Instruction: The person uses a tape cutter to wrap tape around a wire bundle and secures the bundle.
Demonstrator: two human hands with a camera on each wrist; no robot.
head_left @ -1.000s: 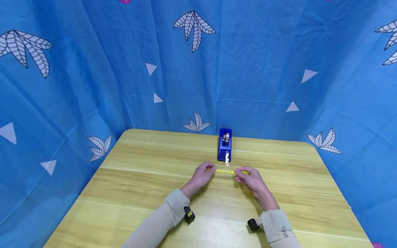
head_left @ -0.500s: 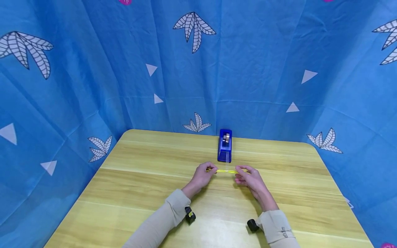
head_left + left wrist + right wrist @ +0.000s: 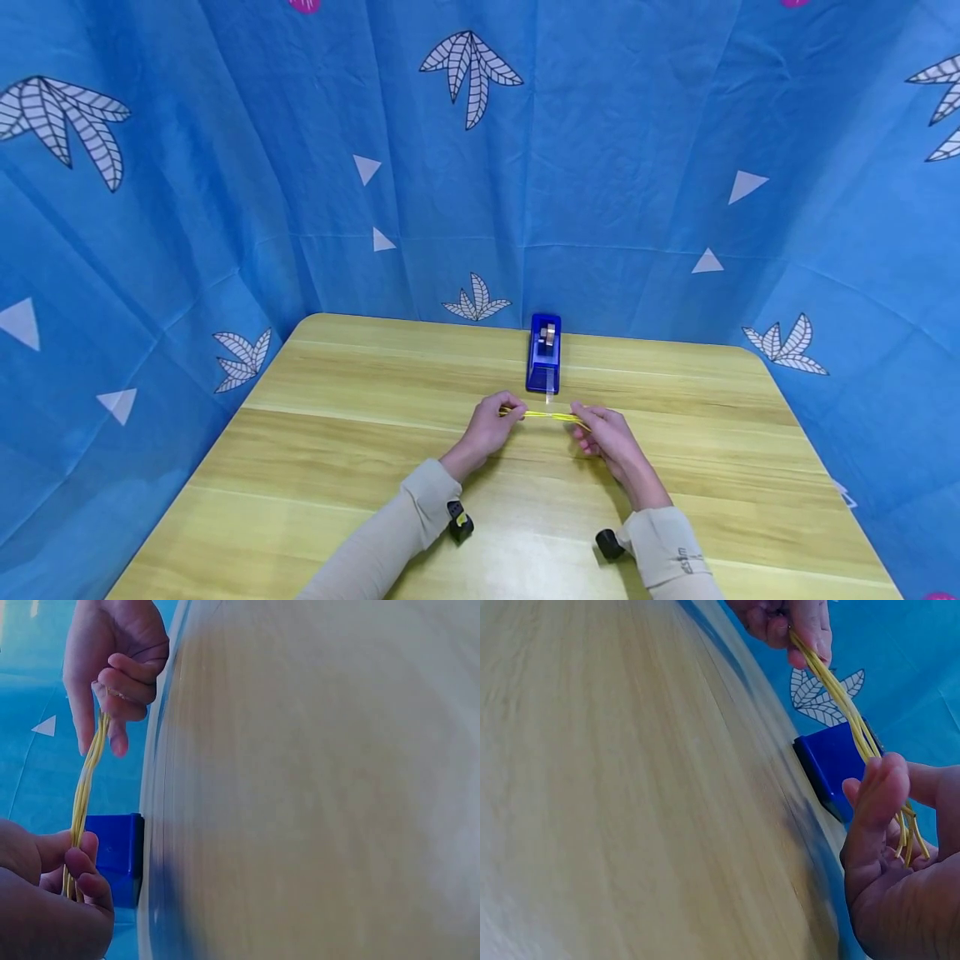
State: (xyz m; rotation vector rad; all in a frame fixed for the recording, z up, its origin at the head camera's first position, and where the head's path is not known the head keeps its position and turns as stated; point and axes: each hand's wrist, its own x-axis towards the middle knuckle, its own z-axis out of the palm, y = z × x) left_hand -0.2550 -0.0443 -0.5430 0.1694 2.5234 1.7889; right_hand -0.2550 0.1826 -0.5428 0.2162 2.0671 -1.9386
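A bundle of thin yellow cords (image 3: pixel 562 416) is stretched between the two hands over the table, with a small pale band round its middle. My left hand (image 3: pixel 491 423) pinches the left end between thumb and fingers; the left wrist view shows the cords (image 3: pixel 81 802) rising from that grip. At the other end, my right hand (image 3: pixel 611 437) holds the bundle in its fingers. Loose cord ends (image 3: pixel 909 836) stick out below its fingertips in the right wrist view. Just beyond the bundle stands a blue tape dispenser (image 3: pixel 543 354), a clear tape strip (image 3: pixel 550 393) hanging over its front.
The wooden table (image 3: pixel 360 375) reaches back to a blue patterned curtain (image 3: pixel 615 167) that hangs behind and along both sides. A small black camera (image 3: pixel 460 523) sits at the left cuff, another black camera (image 3: pixel 609 544) at the right cuff.
The fingers of my right hand have shifted on the cords, and the bundle's right end now slants downward. The tape strip's glare has faded. My left hand stays in place.
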